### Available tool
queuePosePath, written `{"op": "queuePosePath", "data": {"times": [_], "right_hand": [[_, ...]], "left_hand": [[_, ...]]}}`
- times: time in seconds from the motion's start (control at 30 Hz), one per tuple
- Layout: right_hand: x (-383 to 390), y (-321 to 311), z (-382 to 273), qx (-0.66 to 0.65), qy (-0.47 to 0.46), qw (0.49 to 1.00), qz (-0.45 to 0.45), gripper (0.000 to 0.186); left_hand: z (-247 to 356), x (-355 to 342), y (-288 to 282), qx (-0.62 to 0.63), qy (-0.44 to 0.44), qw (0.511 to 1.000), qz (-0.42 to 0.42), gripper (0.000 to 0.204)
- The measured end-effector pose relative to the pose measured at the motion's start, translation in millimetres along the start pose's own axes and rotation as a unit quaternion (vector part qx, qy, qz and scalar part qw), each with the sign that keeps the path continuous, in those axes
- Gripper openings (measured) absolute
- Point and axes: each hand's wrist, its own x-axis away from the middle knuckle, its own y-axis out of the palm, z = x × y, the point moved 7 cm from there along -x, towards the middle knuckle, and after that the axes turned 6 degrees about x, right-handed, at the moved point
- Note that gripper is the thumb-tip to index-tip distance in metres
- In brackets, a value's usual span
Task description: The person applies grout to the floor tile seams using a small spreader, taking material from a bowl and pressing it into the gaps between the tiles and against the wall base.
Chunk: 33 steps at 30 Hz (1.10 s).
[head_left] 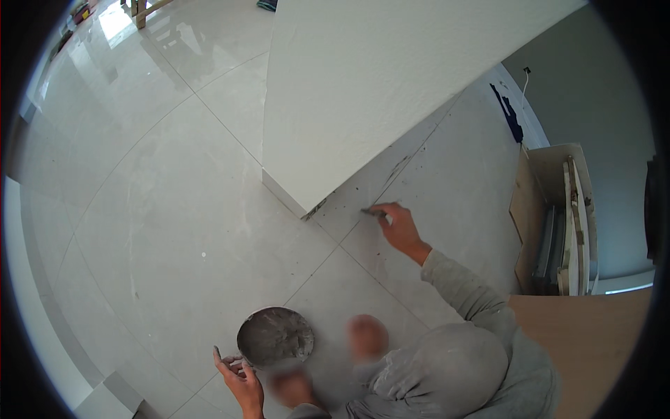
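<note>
My right hand [394, 223] pinches a small dark scraper [370, 211] over the tiled floor [174, 209], beside a dark-smudged joint near the corner of a large white block [342, 91]. My left hand [239, 377] is at the lower left, fingers apart and smudged grey, beside the near rim of a round container of grey paste [276, 337]. Dark smears and specks mark the tiles along the block's lower edge. My knee and forearm fill the lower right.
Boards [572, 223] and an open carton [518, 230] lean by the right wall, near a dark cloth-like item [507, 112] and a cable. A wooden panel [572, 328] lies lower right. A white step [105, 398] is lower left; wooden legs [142, 17] stand upper left.
</note>
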Motion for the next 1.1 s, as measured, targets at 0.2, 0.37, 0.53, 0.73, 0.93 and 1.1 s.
{"op": "queuePosePath", "data": {"times": [0.2, 0.37, 0.53, 0.73, 0.93, 1.1], "right_hand": [[-15, -13, 101, 0.178, -0.058, 0.973, 0.135, 0.048], [2, 1, 69, 0.124, -0.06, 0.989, 0.055, 0.048], [-21, -48, 87, 0.08, -0.002, 0.99, 0.12, 0.04], [-43, -14, 108, 0.185, 0.15, 0.964, 0.115, 0.024], [27, 31, -29, 0.09, -0.001, 0.996, 0.0, 0.019], [3, -10, -6, 0.071, -0.028, 0.992, 0.097, 0.018]], "left_hand": [[-18, 5, -28, -0.032, -0.007, 0.998, 0.052, 0.075], [-22, -11, -49, -0.003, 0.005, 0.993, 0.119, 0.074], [1, -20, -44, 0.017, 0.032, 0.992, 0.12, 0.074], [33, -13, -37, 0.004, 0.014, 0.996, 0.083, 0.073], [27, -17, -38, 0.036, 0.02, 0.994, 0.1, 0.072], [33, -25, -40, 0.012, 0.031, 0.995, 0.091, 0.071]]}}
